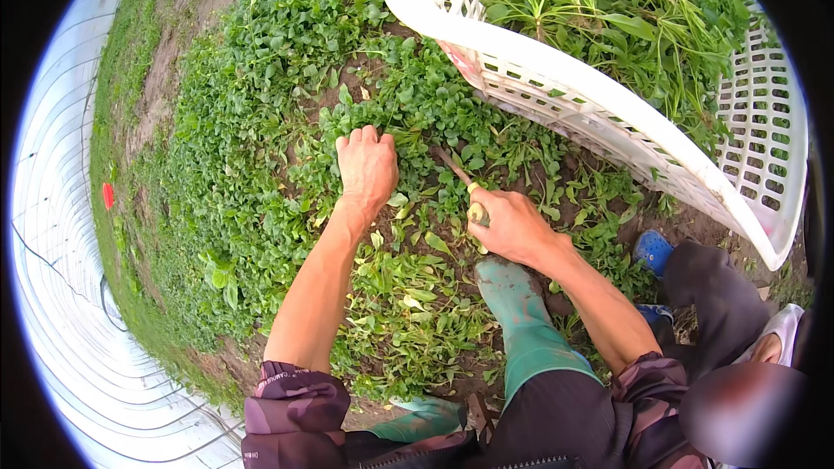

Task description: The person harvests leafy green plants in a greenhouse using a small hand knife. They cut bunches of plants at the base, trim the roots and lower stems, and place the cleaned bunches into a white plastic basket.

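My left hand (368, 166) is curled into a fist over a clump of low leafy greens (414, 166), its fingertips hidden among the leaves. To the right, my right hand (511, 221) grips a small hand tool (454, 165) with a thin, rusty-looking metal blade and a yellowish handle. The blade slants up and left to the soil and leaves beside the clump; its tip is hard to make out. Shorter, yellowing leaves (410, 312) cover the ground below my hands.
A white plastic crate (554, 52) with picked greens (625, 26) stands at upper right. My green rubber boot (521, 306) is planted below my right hand. Another person's dark trouser leg (713, 293) and blue clog (653, 253) are at right. Translucent sheeting (58, 208) curves along the left.
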Demonstrator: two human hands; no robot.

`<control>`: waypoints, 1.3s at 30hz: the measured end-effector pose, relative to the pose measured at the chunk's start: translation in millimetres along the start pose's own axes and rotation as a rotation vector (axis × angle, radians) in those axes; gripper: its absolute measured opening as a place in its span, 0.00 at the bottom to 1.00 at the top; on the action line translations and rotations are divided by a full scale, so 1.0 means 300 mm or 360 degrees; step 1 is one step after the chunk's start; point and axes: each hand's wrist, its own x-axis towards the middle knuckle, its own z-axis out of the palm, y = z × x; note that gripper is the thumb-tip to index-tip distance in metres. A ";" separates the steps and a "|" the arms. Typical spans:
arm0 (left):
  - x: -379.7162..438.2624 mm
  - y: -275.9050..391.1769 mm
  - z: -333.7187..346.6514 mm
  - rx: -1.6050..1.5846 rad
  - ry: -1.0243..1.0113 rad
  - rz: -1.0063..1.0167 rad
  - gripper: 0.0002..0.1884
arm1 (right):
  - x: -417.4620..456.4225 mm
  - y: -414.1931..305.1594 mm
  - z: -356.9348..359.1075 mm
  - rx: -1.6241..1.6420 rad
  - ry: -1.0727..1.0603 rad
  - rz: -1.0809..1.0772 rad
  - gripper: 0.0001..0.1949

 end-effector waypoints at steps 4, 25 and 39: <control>0.031 -0.018 -0.004 0.0071 0.0031 -0.0040 0.10 | -0.029 0.019 -0.039 0.0130 -0.0081 0.0087 0.10; 0.103 -0.028 0.010 0.0330 -0.0154 -0.0070 0.11 | 0.114 -0.060 -0.009 -0.0094 -0.0124 0.0062 0.11; 0.054 -0.027 0.022 0.0060 0.0346 0.0272 0.11 | -0.092 0.014 0.004 0.0146 0.0079 0.0191 0.11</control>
